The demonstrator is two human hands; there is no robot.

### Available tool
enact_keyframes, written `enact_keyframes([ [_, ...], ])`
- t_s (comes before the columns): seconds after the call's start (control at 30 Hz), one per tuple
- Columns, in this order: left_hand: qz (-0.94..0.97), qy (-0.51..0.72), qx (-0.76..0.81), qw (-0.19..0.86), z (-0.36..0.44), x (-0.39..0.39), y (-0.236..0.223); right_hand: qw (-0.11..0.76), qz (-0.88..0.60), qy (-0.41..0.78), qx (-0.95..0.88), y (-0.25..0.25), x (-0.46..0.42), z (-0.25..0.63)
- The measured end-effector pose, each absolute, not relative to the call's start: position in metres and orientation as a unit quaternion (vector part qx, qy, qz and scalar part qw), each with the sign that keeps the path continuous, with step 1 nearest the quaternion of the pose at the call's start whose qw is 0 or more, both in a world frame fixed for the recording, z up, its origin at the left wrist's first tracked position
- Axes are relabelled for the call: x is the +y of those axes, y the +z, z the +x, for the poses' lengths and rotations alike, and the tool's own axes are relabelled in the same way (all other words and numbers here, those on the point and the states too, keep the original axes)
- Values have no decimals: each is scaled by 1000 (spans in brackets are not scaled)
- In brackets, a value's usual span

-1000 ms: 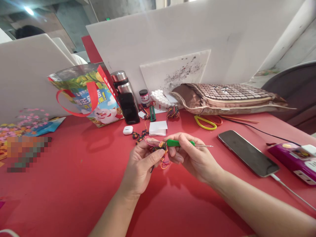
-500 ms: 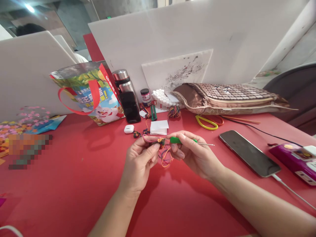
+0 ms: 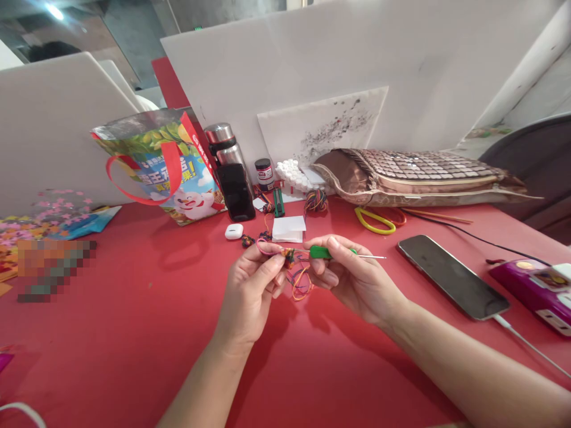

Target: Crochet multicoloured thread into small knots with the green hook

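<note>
My left hand (image 3: 252,291) pinches a small multicoloured crochet piece (image 3: 289,257) between thumb and fingers, with loose coloured thread (image 3: 301,284) hanging below it. My right hand (image 3: 352,279) is closed around a green-handled crochet hook (image 3: 322,252). The hook's metal end sticks out to the right past my fingers. Its other end meets the crochet piece. Both hands hover just above the red table (image 3: 134,333), close together.
A smartphone (image 3: 452,275) on a cable lies to the right, beside a purple box (image 3: 535,291). Behind my hands are a white pad (image 3: 288,228), an earbud case (image 3: 234,231), a thread ball (image 3: 314,201), yellow scissors (image 3: 375,220), a printed bag (image 3: 165,172), a flask (image 3: 225,148) and a brown pouch (image 3: 410,175).
Both hands rose slightly and the thread loop below the crochet piece opened out. The grip on hook and piece is unchanged.
</note>
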State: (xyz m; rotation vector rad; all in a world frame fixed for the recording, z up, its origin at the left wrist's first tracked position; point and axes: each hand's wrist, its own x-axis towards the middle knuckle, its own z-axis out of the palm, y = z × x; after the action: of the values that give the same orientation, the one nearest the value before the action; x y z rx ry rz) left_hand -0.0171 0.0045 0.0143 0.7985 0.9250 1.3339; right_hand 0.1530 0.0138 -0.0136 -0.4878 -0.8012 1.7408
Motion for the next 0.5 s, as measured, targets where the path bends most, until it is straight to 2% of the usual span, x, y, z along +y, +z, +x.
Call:
enact_keyframes([
  [0.5,389,588,404,582,-18,2,17,548,-208,734,-343,-13,14,158],
])
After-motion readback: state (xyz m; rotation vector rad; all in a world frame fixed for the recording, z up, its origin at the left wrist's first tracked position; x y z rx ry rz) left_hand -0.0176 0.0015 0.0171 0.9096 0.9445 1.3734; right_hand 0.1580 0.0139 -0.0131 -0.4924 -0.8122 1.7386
